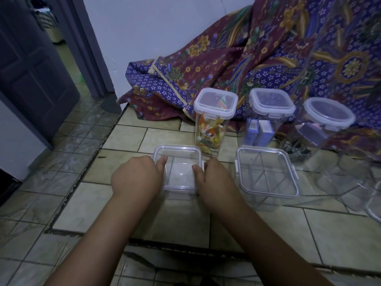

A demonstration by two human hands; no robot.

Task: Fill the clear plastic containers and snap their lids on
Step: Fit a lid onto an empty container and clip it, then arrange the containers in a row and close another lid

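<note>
A small clear square container with its lid on sits on the tiled floor in front of me. My left hand grips its left side, thumb on the lid. My right hand grips its right side by the lid's flap. To the right stands a larger clear lidded container, which looks empty. Behind are a tall lidded container of colourful packets, a second tall one holding blue boxes and a round-lidded one.
A patterned purple and maroon cloth is draped against the wall behind the containers. More clear plastic pieces lie at the right edge. A dark door stands open at the left. A floor seam runs diagonally beside my left hand.
</note>
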